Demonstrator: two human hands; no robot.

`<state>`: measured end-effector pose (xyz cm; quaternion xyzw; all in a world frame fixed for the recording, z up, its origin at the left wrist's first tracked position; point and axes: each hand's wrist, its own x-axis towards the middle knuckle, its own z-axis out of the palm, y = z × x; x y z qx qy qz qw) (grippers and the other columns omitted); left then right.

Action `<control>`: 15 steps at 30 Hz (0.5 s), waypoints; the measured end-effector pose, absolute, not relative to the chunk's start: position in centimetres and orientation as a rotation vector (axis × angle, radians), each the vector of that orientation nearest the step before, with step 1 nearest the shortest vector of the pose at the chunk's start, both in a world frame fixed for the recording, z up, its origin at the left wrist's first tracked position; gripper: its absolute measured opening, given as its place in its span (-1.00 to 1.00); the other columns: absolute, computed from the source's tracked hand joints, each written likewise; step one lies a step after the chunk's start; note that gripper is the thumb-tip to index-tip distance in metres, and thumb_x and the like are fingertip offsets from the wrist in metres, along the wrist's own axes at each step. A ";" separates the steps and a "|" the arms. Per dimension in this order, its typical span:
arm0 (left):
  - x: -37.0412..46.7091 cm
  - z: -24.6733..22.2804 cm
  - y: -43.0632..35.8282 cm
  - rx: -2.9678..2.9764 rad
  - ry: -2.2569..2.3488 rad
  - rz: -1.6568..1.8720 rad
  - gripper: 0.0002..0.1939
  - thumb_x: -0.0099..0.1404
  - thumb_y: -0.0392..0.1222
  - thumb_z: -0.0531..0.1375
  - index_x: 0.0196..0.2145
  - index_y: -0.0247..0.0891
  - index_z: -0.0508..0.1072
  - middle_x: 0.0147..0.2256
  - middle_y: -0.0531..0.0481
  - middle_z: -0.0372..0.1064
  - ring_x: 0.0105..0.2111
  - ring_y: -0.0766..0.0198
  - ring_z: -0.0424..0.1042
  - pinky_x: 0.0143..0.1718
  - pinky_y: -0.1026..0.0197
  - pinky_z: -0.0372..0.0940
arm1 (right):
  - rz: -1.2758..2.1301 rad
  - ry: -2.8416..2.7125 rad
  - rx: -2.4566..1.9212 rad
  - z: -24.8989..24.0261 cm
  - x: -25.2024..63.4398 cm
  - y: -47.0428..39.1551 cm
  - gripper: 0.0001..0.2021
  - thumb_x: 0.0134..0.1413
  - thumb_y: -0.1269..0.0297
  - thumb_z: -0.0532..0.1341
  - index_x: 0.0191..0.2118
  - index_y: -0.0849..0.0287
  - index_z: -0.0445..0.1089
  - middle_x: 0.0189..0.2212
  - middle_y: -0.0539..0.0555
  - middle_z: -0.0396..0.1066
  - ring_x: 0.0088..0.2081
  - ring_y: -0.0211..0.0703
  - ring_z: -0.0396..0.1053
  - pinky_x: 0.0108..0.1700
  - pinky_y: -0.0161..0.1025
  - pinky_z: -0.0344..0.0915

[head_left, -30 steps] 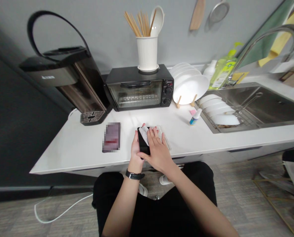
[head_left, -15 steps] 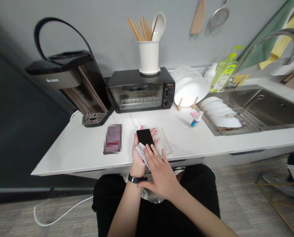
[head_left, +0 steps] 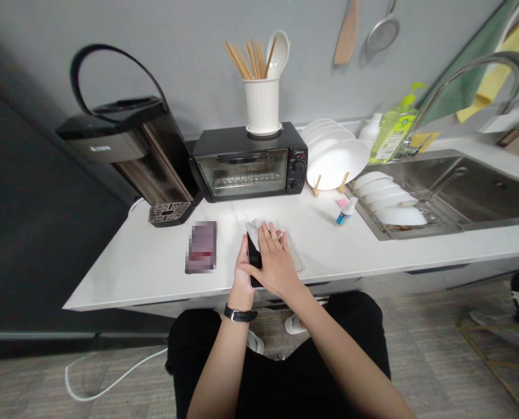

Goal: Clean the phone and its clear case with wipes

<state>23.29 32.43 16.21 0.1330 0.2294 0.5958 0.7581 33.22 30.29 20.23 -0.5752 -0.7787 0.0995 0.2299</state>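
Observation:
A black smartphone [head_left: 253,257] rests in my left hand [head_left: 242,274], its thumb along the left edge and the other fingers mostly hidden beneath. My right hand [head_left: 277,265] lies over the screen with its fingers extended, pressing a crumpled white tissue [head_left: 252,230] on the phone's far end. The lower part of the screen shows black below the tissue. Just right of the hands, a clear phone case [head_left: 298,256] lies on the white counter [head_left: 146,267], partly covered by my right hand.
A blurred-out purplish item [head_left: 201,247] lies left of the hands. A small spray bottle [head_left: 345,212] stands to the right, near the sink [head_left: 473,198]. Behind are a toaster oven [head_left: 248,169], a water dispenser [head_left: 150,157] and racked white plates [head_left: 340,163].
My right hand has slid the tissue from the phone's near end to its far end. The lower screen, covered before, now shows. The camera view has shifted slightly.

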 end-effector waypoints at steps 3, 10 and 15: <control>23.4 16.1 31.3 0.260 0.519 1.344 -0.36 0.55 0.22 -0.02 0.48 0.03 0.21 0.54 0.08 -0.08 0.57 0.02 -0.32 0.53 -0.09 -0.05 | 0.270 -2.234 -1.437 20.5 32.7 29.1 0.03 0.32 -0.33 0.11 0.55 0.43 -0.16 0.55 0.39 -0.20 0.59 0.22 -0.32 0.54 0.35 -0.24; 23.4 18.5 31.3 0.260 0.423 1.200 -0.37 0.57 0.20 -0.04 0.51 0.15 0.09 0.45 -0.10 0.19 0.49 -0.03 0.09 0.47 -0.27 0.03 | 0.231 -2.332 -1.331 18.3 34.0 22.1 0.13 0.25 -0.37 0.17 0.58 0.36 -0.30 0.56 0.35 -0.19 0.59 0.23 -0.25 0.53 0.35 -0.11; 23.2 18.8 31.9 0.218 0.437 1.162 -0.39 0.58 0.23 -0.07 0.48 0.13 0.15 0.44 -0.05 0.20 0.49 -0.01 0.09 0.47 -0.29 0.03 | 0.214 -2.232 -1.516 18.0 34.9 23.7 0.06 0.32 -0.36 0.09 0.57 0.37 -0.27 0.56 0.38 -0.18 0.59 0.27 -0.28 0.51 0.42 -0.15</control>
